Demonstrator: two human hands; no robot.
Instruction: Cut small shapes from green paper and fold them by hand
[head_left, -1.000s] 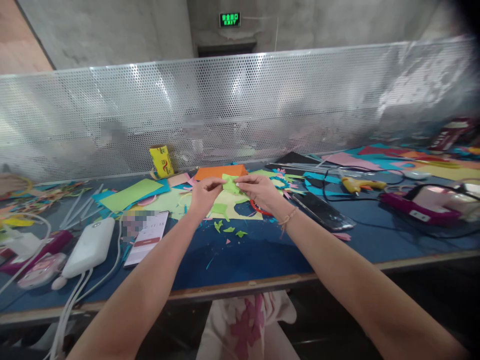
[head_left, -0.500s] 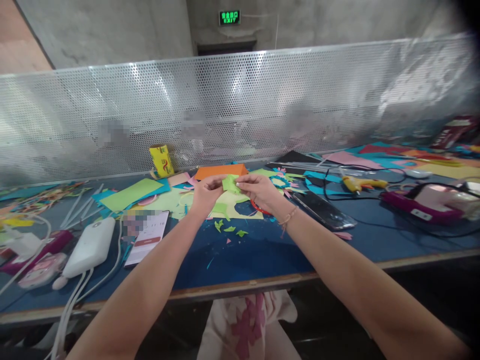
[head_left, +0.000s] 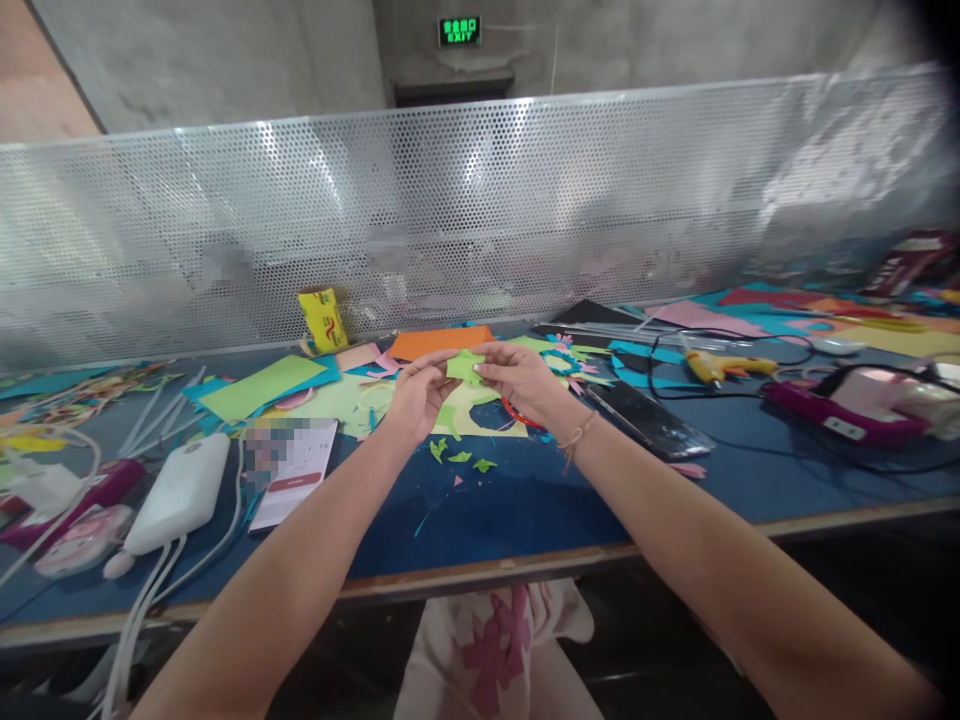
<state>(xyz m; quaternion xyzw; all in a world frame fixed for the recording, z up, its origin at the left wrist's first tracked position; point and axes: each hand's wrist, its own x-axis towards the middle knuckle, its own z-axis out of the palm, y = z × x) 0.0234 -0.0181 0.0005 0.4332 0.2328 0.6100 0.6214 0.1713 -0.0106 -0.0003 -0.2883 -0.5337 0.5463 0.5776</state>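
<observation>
A small piece of light green paper (head_left: 464, 367) is held up between my two hands, above the middle of the blue table. My left hand (head_left: 421, 388) pinches its left side, fingers closed. On its right side, the thumb and fingers of my right hand (head_left: 517, 378) are closed on the paper. Pale green sheets (head_left: 337, 402) lie beneath and behind the hands. Several small green cut pieces (head_left: 460, 457) rest on the table just in front of them. Behind the hands is an orange sheet (head_left: 439, 343).
At the left lie a phone (head_left: 296, 470), a white power bank (head_left: 180, 494) and cables. To the right are a dark phone-like slab (head_left: 652, 420), a yellow glue gun (head_left: 727, 367) and a purple power strip (head_left: 844, 412). A perforated metal screen (head_left: 450, 220) stands behind.
The green paper has tilted and turned slightly between my fingers. My left hand has shifted a little to the right and its fingers have changed position.
</observation>
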